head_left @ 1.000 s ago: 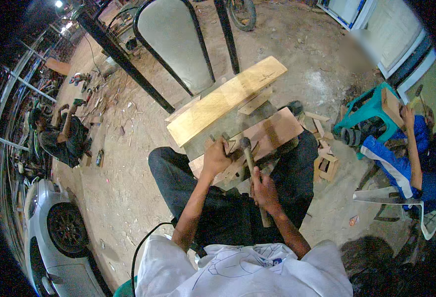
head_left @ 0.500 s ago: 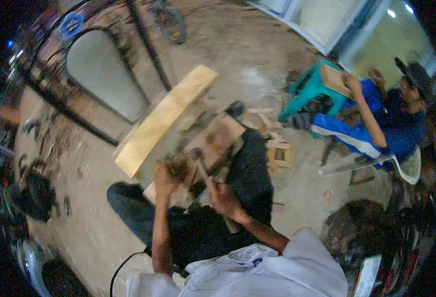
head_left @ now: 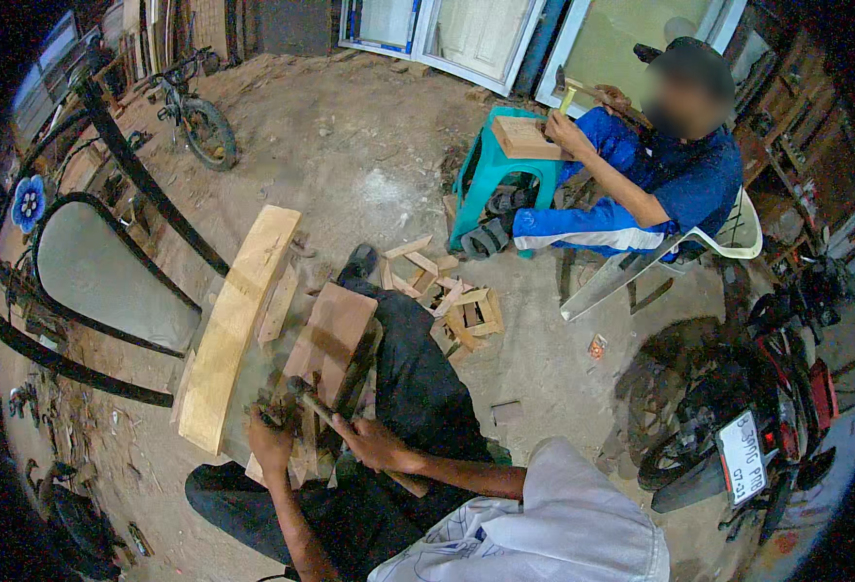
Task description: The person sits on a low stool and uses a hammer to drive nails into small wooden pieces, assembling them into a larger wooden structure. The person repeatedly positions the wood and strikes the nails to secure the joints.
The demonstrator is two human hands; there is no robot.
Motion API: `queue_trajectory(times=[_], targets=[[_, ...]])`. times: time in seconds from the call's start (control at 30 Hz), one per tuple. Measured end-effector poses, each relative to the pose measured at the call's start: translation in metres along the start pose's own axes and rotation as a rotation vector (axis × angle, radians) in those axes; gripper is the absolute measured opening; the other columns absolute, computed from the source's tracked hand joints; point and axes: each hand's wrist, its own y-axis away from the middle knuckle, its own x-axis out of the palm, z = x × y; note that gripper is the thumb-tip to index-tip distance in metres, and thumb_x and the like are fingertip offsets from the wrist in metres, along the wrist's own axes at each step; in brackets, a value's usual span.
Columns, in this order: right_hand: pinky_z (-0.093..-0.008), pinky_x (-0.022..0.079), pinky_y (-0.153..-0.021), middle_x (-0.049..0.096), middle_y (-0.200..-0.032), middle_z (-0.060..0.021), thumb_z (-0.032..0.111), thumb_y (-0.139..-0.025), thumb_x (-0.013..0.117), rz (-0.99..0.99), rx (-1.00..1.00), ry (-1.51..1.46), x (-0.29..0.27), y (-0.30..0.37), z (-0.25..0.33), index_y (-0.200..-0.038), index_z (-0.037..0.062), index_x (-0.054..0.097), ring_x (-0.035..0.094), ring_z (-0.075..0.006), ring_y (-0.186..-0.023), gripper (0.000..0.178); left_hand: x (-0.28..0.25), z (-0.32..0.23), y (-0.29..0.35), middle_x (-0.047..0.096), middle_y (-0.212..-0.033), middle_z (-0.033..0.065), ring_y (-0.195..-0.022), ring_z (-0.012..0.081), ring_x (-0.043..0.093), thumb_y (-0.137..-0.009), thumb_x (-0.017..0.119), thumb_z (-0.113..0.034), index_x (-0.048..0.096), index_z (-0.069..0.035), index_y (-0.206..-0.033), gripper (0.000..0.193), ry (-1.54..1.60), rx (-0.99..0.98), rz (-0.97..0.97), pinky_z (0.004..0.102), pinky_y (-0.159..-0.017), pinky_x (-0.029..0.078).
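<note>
My right hand [head_left: 377, 444] is closed around the wooden handle of a hammer [head_left: 319, 403]. The hammer's dark head is close to the fingers of my left hand [head_left: 270, 444]. My left hand's fingers are bent together at the near end of a brown wooden block [head_left: 332, 330]; whatever they pinch is too small and dark to make out. The block is propped in front of my lap, beside my dark-trousered leg [head_left: 422, 359]. A long pale plank [head_left: 238, 335] lies to its left, with a shorter wood strip [head_left: 278, 306] between them.
Small wooden frames and offcuts [head_left: 471, 315] lie beyond my leg. A black metal chair [head_left: 117, 272] stands at left, a bicycle [head_left: 199, 121] behind. At right, a seated person [head_left: 694, 175] works with a hammer over a wooden box [head_left: 527, 138] on a green stool [head_left: 481, 184]. A motorcycle [head_left: 767, 417] stands at lower right.
The view has swung, so the scene sits lower and further left, and the blur has cleared. My right hand still grips the hammer, its head now nearer my left fingers.
</note>
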Motion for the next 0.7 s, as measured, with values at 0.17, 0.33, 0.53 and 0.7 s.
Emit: queue_trajectory(times=[0.17, 0.33, 0.53, 0.7], targets=[[-0.0364, 0.046, -0.038, 0.052, -0.052, -0.0107, 0.062, -0.093, 0.030, 0.090, 0.158, 0.003, 0.003, -0.005, -0.014, -0.067, -0.0004, 0.051, 0.054, -0.0229, -0.039, 0.071, 0.007, 0.018, -0.006, 0.065, -0.095, 0.0193, -0.089, 0.0378, 0.062, -0.067, 0.077, -0.018, 0.055, -0.001, -0.103, 0.045, -0.191, -0.063, 0.045, 0.0413, -0.076, 0.048], [-0.0411, 0.048, -0.046, 0.055, -0.056, -0.0149, 0.057, -0.095, 0.030, 0.005, 0.202, 0.067, 0.005, 0.000, 0.006, -0.080, -0.0039, 0.057, 0.058, -0.0295, -0.047, 0.068, 0.007, 0.038, -0.006, 0.065, -0.097, 0.0207, -0.089, 0.0383, 0.062, -0.066, 0.078, -0.017, 0.055, 0.001, -0.105, 0.049, -0.185, -0.023, 0.021, 0.0408, -0.076, 0.049], [-0.0455, 0.045, -0.050, 0.057, -0.068, -0.0231, 0.042, -0.099, 0.034, 0.001, -0.097, 0.330, 0.036, -0.028, -0.094, -0.102, -0.0025, 0.060, 0.060, -0.0367, -0.061, 0.052, 0.011, 0.023, -0.001, 0.065, -0.096, 0.0186, -0.086, 0.0365, 0.063, -0.066, 0.078, -0.017, 0.055, 0.000, -0.105, 0.048, -0.173, -0.028, -0.017, 0.0400, -0.074, 0.050], [-0.0462, 0.044, -0.050, 0.054, -0.065, -0.0246, 0.037, -0.100, 0.037, -0.118, -0.387, 0.516, 0.037, -0.012, -0.063, -0.109, 0.0052, 0.060, 0.057, -0.0396, -0.061, 0.041, -0.008, -0.037, 0.004, 0.063, -0.083, 0.0146, -0.076, 0.0327, 0.061, -0.068, 0.077, -0.018, 0.056, -0.004, -0.096, 0.038, 0.022, 0.108, -0.034, 0.0384, -0.068, 0.049]])
